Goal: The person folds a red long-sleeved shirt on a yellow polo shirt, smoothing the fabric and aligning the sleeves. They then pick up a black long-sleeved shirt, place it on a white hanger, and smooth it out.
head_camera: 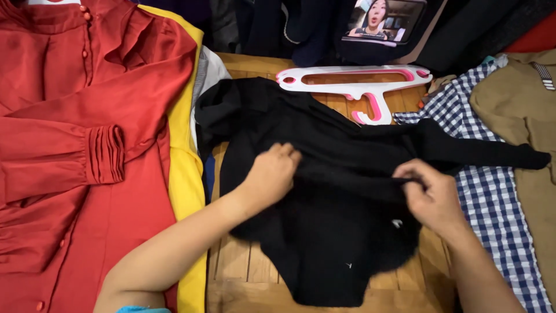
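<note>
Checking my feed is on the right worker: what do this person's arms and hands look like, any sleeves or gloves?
Both forearms are bare, with no gloves, rings, watch or bracelet visible on the left hand or the right hand. Only a bit of light blue sleeve shows at the left upper arm, at the bottom edge.

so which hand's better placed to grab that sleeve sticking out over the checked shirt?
Right, probably. The right hand pinches the black garment just beside where the long sleeve runs out across the blue checked shirt. The left hand grips fabric toward the garment's other side.
</note>
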